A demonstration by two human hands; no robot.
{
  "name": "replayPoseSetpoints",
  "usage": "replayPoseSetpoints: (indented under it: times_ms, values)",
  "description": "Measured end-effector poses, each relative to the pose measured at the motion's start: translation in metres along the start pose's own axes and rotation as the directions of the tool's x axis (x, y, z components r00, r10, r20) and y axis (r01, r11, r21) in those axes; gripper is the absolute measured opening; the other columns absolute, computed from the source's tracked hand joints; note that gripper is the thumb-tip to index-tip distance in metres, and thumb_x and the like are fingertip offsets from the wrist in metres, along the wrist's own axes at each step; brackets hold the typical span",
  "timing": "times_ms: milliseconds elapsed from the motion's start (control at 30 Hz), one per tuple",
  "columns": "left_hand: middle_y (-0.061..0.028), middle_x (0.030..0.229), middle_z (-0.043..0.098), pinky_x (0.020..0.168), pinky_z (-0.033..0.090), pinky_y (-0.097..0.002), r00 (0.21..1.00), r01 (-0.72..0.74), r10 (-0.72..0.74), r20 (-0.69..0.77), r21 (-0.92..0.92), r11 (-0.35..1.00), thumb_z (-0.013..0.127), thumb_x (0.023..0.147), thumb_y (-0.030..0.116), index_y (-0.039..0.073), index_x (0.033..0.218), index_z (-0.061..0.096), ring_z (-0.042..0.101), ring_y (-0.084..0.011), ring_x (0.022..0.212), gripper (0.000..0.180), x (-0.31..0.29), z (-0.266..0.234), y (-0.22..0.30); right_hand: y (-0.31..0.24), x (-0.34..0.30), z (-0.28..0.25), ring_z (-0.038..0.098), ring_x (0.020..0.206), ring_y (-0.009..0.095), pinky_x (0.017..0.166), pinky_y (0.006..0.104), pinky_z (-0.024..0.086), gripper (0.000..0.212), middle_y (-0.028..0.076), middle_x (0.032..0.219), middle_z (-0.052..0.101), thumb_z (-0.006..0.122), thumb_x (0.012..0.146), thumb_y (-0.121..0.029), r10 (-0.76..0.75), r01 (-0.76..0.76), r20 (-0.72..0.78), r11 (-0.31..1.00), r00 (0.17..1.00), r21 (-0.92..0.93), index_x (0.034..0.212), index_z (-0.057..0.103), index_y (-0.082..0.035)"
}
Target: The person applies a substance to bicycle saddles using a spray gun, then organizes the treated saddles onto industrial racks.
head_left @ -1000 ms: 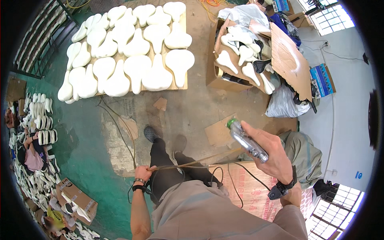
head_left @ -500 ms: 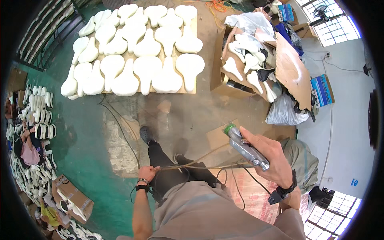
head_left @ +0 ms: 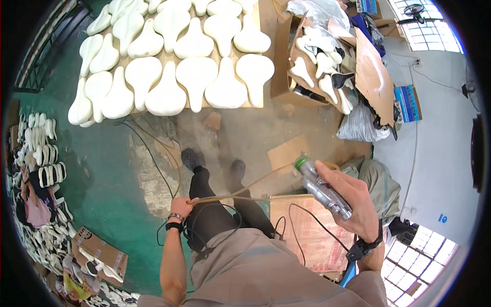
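My right hand (head_left: pixel 351 199) is wrapped round a metal spray gun (head_left: pixel 324 190) with a green ring at its tip, held out to the right of my legs. My left hand (head_left: pixel 181 208) closes on a thin yellowish-brown hose (head_left: pixel 240 193), which stretches across my thighs toward the gun. A dark cable loops beneath the hose and reaches the strap on my right wrist. Ahead, rows of white bicycle saddle pads (head_left: pixel 196 82) lie on a board, beyond the reach of both hands.
A cardboard box (head_left: pixel 284 71) heaped with saddle pieces stands ahead right, beside a grey plastic bag (head_left: pixel 358 125). Loose cable (head_left: pixel 153 156) trails over the floor. At left, another person (head_left: pixel 38 204) sits among piled pads near a carton (head_left: pixel 105 248). A flat cardboard piece (head_left: pixel 287 150) lies ahead.
My view has shifted, so the pads sit higher and look nearer. The foot on the right has come forward. Both hands keep their hold, the left hand slightly further left.
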State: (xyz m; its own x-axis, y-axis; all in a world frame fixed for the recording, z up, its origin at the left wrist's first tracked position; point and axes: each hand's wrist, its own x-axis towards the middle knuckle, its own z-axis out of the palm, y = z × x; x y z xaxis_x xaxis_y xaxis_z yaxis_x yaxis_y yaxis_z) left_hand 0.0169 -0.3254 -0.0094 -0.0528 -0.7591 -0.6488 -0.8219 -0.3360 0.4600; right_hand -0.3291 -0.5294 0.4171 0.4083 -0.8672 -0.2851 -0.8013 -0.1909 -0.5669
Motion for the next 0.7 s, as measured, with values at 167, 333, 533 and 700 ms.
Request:
replayPoseSetpoints:
  times_ms: [167, 333, 533, 700]
  values:
    - [-0.0209, 0.060, 0.058, 0.055, 0.044, -0.0467, 0.996, -0.083, 0.082, 0.025, 0.027, 0.996, 0.063, 0.083, 0.061, 0.004, 0.063, 0.067, 0.058, -0.0405, 0.062, 0.061, 0.011, -0.027, -0.021, -0.026, 0.007, 0.008, 0.065, 0.086, 0.037, 0.075, 0.0401, 0.052, 0.078, 0.018, 0.102, 0.067, 0.071, 0.067, 0.005, 0.031, -0.030, 0.091, 0.999, 0.995, -0.016, 0.141, 0.049, -0.007]
    - [-0.0211, 0.062, 0.058, 0.055, 0.043, -0.0475, 0.995, -0.048, 0.046, 0.085, 0.017, 0.999, 0.060, 0.085, 0.063, 0.003, 0.064, 0.066, 0.059, -0.0402, 0.062, 0.063, 0.011, -0.046, -0.035, -0.041, 0.002, 0.016, 0.065, 0.088, 0.038, 0.076, 0.0408, 0.052, 0.077, 0.020, 0.105, 0.066, 0.069, 0.067, 0.005, 0.096, -0.092, 0.040, 0.992, 0.995, -0.089, 0.140, 0.049, -0.006]
    - [-0.0205, 0.066, 0.061, 0.059, 0.047, -0.0473, 0.993, -0.026, 0.017, 0.113, 0.082, 0.996, 0.055, 0.086, 0.065, 0.005, 0.066, 0.068, 0.061, -0.0399, 0.066, 0.065, 0.009, -0.041, -0.047, -0.062, 0.012, 0.022, 0.066, 0.088, 0.038, 0.077, 0.0413, 0.053, 0.074, 0.021, 0.105, 0.066, 0.067, 0.069, 0.004, 0.069, -0.069, -0.036, 0.997, 0.997, -0.021, 0.140, 0.049, -0.005]
    - [-0.0209, 0.064, 0.058, 0.056, 0.043, -0.0471, 0.999, -0.045, 0.045, 0.030, -0.009, 0.999, 0.070, 0.078, 0.047, 0.004, 0.068, 0.066, 0.057, -0.0410, 0.063, 0.045, 0.002, -0.043, -0.046, -0.075, 0.026, 0.025, 0.065, 0.081, 0.035, 0.071, 0.0424, 0.053, 0.070, 0.016, 0.102, 0.066, 0.071, 0.075, -0.006, -0.072, 0.096, 0.254, 0.992, 0.965, -0.083, 0.141, 0.048, -0.004]
